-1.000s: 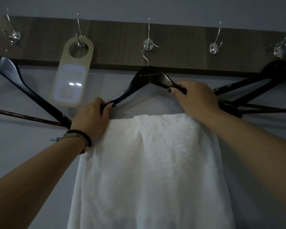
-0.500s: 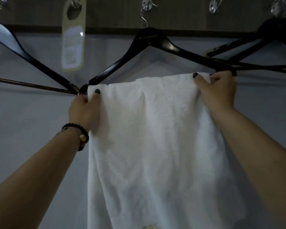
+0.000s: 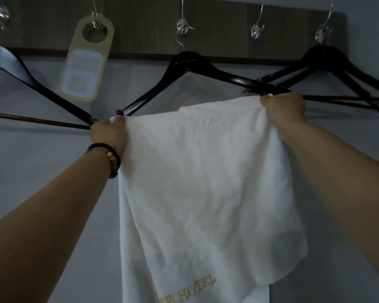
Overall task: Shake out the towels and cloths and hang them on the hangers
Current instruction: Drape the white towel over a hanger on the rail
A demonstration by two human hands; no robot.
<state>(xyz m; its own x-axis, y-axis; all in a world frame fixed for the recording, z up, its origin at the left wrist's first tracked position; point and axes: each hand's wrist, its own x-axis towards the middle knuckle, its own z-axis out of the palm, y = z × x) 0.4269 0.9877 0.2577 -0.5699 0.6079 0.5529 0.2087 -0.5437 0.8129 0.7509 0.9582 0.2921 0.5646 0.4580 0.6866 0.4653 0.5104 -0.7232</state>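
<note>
Head view shows a white towel (image 3: 206, 182) draped over the black hanger (image 3: 184, 64). Left hand (image 3: 108, 136) and right hand (image 3: 284, 110) have fingers clamped on its top corners.

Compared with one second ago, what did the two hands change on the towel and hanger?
Both hands left the black wooden hanger arms. The left hand and right hand now pinch the white hotel towel at its top corners, spread wider. The hanger stays on its hook; the towel stays draped over its bar.
</note>
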